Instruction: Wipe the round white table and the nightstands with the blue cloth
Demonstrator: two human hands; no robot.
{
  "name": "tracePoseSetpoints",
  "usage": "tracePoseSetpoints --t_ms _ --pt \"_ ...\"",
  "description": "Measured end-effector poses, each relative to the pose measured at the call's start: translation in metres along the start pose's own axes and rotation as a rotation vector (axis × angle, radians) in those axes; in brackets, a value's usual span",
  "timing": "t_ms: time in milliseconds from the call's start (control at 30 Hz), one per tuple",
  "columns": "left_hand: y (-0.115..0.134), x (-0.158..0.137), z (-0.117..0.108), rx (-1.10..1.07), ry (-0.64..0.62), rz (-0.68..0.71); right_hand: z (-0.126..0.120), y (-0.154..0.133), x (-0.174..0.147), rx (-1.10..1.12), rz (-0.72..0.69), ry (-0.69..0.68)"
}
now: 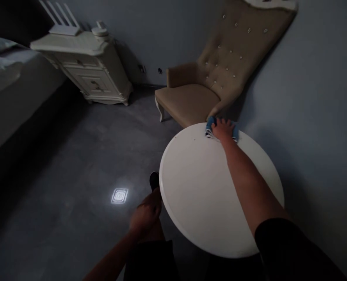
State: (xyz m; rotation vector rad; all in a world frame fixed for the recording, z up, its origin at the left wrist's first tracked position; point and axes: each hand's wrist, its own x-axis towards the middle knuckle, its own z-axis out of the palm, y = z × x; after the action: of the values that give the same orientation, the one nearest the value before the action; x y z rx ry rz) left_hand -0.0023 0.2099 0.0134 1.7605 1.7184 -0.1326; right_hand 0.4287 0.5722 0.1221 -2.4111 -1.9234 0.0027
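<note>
My right hand (223, 129) presses down on a folded blue cloth (210, 127) with pale edging, its fingers spread over it. The cloth lies at the far rim of a round white table (196, 187). A few tiny dark specks show on the tabletop left of the cloth. Low beside the table's left edge, my left hand (145, 216) is closed in front of my bent leg, with no object visible in it. Its fingertips are partly hidden in the dim light.
A tan tufted armchair (191, 99) stands just behind the table, close to the grey wall (316, 78). Farther left is a white nightstand (94, 74) bearing a white router (64, 29). A bed (24, 89) runs along the left side. A light patch (120, 196) glows on the floor.
</note>
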Motion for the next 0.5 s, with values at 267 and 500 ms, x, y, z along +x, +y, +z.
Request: tracePoseSetpoints --t_ms 267,500 --pt "0.012 -0.006 -0.003 0.032 -0.005 0.023 0.005 -0.203 -0.124 0.163 -0.46 -0.093" --pt "0.03 -0.028 -0.012 0.11 -0.028 -0.015 0.009 -0.212 -0.2 0.205 -0.593 -0.091"
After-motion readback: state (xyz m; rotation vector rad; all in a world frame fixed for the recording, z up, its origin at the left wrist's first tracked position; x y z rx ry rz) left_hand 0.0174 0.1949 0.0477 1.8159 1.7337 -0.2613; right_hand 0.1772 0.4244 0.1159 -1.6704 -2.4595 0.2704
